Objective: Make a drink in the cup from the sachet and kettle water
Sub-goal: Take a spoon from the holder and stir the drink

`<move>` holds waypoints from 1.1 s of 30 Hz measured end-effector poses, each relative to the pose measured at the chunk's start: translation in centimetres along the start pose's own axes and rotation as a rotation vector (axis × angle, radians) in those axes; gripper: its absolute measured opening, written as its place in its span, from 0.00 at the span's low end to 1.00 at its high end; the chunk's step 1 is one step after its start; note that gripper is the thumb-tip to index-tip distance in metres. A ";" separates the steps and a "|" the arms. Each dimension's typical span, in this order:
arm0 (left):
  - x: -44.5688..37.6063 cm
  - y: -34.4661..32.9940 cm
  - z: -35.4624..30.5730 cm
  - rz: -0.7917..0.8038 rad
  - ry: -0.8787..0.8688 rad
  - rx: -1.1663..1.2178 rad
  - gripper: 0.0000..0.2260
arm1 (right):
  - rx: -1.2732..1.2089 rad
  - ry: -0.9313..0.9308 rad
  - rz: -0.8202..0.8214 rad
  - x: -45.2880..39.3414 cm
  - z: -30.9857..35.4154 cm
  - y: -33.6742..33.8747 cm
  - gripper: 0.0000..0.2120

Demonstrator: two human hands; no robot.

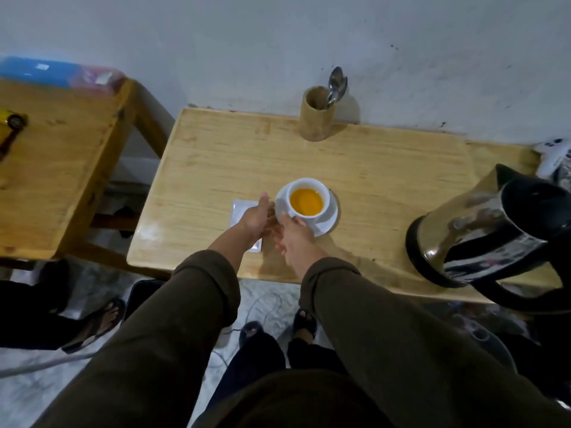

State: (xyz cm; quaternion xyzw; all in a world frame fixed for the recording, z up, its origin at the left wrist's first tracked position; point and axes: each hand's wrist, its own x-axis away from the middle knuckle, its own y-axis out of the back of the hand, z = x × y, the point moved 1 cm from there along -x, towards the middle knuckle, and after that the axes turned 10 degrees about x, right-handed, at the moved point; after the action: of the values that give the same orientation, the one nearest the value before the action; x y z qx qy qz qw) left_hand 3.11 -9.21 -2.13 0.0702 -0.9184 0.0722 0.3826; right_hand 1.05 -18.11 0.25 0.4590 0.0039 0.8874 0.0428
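Observation:
A white cup (321, 193) holding an orange drink (306, 201) stands on a white saucer (329, 219) in the middle of the wooden table (370, 168). My right hand (295, 234) is at the cup's near left side, thumb against its wall and fingers curled under the saucer's rim. My left hand (258, 216) lies with fingers stretched out, tips at the saucer's left rim. A white sachet (239, 210) lies flat on the table, mostly hidden beneath the left hand. The steel kettle (482, 230) with black lid and base stands at the right.
A wooden holder (316, 118) with spoons (336, 84) stands at the table's back edge against the wall. A second wooden table (61, 168) is to the left, with a gap between. Another person's sandalled foot (102, 319) and cables are on the floor below.

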 end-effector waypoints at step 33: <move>-6.5 -1.1 -7.2 0.027 -0.142 -0.732 0.13 | 0.522 0.402 -0.572 -4.9 19.6 3.8 0.13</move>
State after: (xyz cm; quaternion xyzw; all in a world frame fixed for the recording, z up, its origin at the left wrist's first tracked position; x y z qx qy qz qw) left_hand 12.80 -8.45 -1.69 -0.0785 -0.9085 -0.2610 0.3166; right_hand 19.53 -22.87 7.78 0.2530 0.3632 0.8809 0.1676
